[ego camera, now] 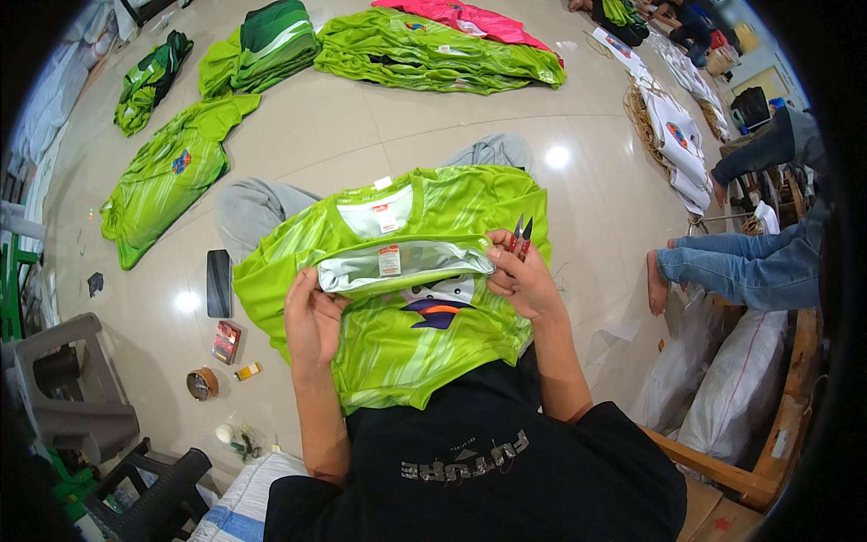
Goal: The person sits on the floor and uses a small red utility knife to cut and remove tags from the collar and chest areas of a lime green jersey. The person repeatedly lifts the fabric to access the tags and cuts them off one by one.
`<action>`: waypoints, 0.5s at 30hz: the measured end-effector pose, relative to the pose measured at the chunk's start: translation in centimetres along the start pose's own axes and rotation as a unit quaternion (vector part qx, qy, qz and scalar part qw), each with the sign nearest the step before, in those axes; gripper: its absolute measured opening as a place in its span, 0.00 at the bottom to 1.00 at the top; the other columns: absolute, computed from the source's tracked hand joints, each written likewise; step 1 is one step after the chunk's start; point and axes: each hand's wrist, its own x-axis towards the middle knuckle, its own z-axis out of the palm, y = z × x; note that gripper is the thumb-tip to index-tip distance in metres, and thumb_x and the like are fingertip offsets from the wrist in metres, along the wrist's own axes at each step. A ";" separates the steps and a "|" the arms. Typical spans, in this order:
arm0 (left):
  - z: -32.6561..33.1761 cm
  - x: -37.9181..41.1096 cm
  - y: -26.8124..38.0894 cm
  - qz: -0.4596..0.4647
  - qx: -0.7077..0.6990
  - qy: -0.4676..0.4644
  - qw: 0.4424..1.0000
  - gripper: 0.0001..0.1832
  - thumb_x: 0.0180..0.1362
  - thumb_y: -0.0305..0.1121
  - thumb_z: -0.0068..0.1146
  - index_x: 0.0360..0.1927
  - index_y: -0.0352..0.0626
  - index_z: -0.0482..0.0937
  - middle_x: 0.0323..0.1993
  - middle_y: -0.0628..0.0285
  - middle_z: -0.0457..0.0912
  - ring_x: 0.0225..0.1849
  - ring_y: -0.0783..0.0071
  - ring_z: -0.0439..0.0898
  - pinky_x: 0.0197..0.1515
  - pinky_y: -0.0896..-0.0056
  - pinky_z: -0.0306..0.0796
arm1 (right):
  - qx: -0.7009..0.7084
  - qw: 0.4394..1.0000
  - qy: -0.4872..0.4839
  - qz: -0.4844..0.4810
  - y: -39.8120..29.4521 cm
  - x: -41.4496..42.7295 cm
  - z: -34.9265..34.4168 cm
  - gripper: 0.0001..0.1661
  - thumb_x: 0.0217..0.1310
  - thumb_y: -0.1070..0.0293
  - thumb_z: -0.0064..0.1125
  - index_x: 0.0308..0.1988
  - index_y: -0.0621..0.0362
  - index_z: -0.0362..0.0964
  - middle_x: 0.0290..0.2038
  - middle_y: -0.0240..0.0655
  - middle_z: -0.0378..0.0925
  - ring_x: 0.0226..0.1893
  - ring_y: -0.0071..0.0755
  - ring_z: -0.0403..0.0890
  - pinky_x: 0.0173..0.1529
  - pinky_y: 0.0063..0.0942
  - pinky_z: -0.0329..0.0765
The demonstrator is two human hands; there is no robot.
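A lime-green jersey (399,366) with a cartoon print lies spread over my lap. My left hand (315,315) grips the left end of a stretched green garment opening (433,259). Its right end is pinched in my right hand (520,278), so the white inner side and a red-and-white label (389,261) show. Red-handled thread snips (521,236) are also held in the right hand, blades pointing away from me. Behind the raised opening is a round neckline with a second label (386,218). Whether these are one garment or two stacked, I cannot tell.
A folded green jersey (173,169) and jersey piles (440,57) lie ahead on the tiled floor. At left are a phone (219,283), a cigarette pack (226,341), a lighter (248,371) and a round ashtray (202,384). Another person's legs (731,267) are at right.
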 end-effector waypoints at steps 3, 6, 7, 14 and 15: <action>0.0 -0.1 0.3 -0.006 0.006 -0.019 1.000 0.07 0.73 0.34 0.51 0.45 0.42 0.76 0.45 0.63 0.84 0.45 0.74 0.82 0.49 0.67 0.76 | -0.073 0.997 0.028 -0.017 -0.4 -0.1 0.5 0.11 0.67 0.72 0.63 0.46 0.55 0.70 0.23 0.18 0.62 0.15 0.12 0.53 0.22 0.20 0.54; 0.3 -0.6 0.7 -0.006 0.056 -0.014 0.998 0.05 0.69 0.29 0.57 0.45 0.41 0.76 0.44 0.63 0.84 0.44 0.76 0.81 0.49 0.70 0.74 | -0.208 0.973 0.069 -0.072 -0.6 0.1 0.8 0.11 0.63 0.71 0.67 0.39 0.57 0.71 0.25 0.20 0.64 0.20 0.14 0.59 0.26 0.21 0.58; 0.6 -0.7 0.7 -0.006 0.080 -0.009 0.997 0.05 0.68 0.26 0.59 0.44 0.41 0.76 0.44 0.63 0.84 0.43 0.77 0.81 0.49 0.72 0.73 | -0.296 0.943 0.079 -0.127 0.0 0.6 0.1 0.11 0.61 0.70 0.68 0.37 0.57 0.71 0.26 0.22 0.66 0.22 0.15 0.61 0.27 0.22 0.60; 1.4 -1.1 -0.6 0.283 0.496 0.138 0.809 0.09 0.53 0.15 0.56 0.31 0.39 0.69 0.27 0.70 0.67 0.29 0.80 0.65 0.35 0.77 0.62 | -0.488 0.811 0.207 -0.246 -0.6 0.9 0.2 0.12 0.55 0.72 0.65 0.30 0.60 0.67 0.21 0.34 0.70 0.22 0.29 0.72 0.30 0.30 0.69; 1.6 -1.3 -0.5 0.302 0.514 0.135 0.792 0.09 0.53 0.14 0.55 0.31 0.39 0.69 0.27 0.69 0.68 0.30 0.79 0.65 0.35 0.77 0.62 | -0.518 0.779 0.229 -0.268 -0.3 1.0 0.2 0.11 0.55 0.73 0.65 0.31 0.60 0.68 0.20 0.36 0.71 0.21 0.32 0.74 0.29 0.32 0.70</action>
